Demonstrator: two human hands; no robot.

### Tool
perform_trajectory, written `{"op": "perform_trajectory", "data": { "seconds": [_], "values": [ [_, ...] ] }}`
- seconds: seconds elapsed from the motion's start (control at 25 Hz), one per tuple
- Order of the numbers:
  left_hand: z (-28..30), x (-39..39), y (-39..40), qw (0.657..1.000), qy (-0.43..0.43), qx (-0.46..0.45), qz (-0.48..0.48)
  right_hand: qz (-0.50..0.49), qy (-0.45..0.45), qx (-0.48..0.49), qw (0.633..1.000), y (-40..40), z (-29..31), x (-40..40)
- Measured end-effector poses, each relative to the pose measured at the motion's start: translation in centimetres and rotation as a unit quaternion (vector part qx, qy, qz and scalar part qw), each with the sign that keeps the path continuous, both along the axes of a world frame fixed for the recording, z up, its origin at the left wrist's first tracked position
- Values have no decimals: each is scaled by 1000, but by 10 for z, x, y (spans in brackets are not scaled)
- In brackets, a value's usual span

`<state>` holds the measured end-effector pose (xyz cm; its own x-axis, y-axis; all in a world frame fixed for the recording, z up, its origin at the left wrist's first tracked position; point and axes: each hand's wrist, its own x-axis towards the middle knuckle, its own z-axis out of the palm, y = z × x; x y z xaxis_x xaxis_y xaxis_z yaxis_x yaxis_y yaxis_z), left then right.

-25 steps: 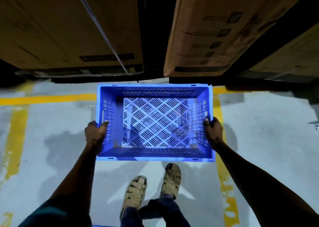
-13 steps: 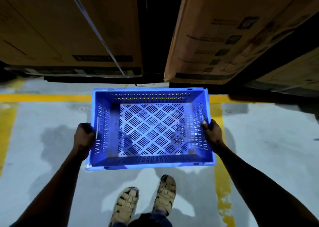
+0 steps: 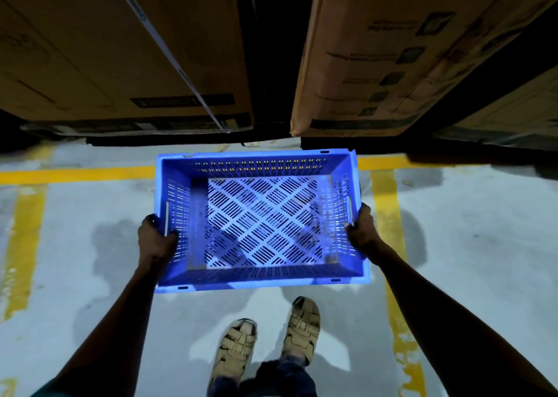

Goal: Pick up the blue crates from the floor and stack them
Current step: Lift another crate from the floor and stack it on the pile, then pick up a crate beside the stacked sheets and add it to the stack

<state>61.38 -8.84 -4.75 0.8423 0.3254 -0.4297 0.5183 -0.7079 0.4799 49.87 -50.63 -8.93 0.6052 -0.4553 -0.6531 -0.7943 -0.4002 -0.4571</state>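
Note:
An empty blue crate (image 3: 259,282) with slotted walls and a lattice floor hangs in the air in front of me, above the grey floor. My left hand (image 3: 155,239) grips its left short wall, fingers curled over the rim. On the opposite short wall, my right hand (image 3: 362,230) holds the rim the same way. The crate is level, open side up. No other blue crate is in view.
Two tall cardboard boxes (image 3: 120,49) (image 3: 392,49) stand just beyond the crate, with a dark gap between them. Yellow lines (image 3: 75,174) mark the grey floor. My two sandalled feet (image 3: 268,342) stand below the crate.
The crate has stayed in both hands; it sits slightly lower and closer in the view, and my feet have shifted to the right as I step.

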Motion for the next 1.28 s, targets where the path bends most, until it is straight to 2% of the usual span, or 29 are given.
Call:
{"op": "perform_trajectory", "data": {
  "seconds": [0.16,0.36,0.52,0.72,0.84,0.96,1.16,1.28],
  "values": [
    [10,-7,-13,999,-9,-45,11,24,5,-27,999,0,-1,-4],
    [5,-7,-4,999,47,-15,-24,39,59,-179,981,35,18,-19],
    [14,-21,-9,999,-8,6,-51,33,-6,-253,967,84,40,-40],
    [49,-59,-32,997,-21,-50,-48,-41,-64,-200,977,134,94,-87],
    [92,-101,-59,987,8,-98,-124,-85,-86,-160,980,166,135,-132],
    [144,-159,-84,957,57,-144,-246,-191,-91,-132,968,190,189,-189],
    [213,-261,-103,870,155,-187,-429,-336,-96,-134,927,218,248,-307],
    [233,-320,-130,809,180,-166,-535,-473,-124,-164,857,233,261,-394]
  ]
}}
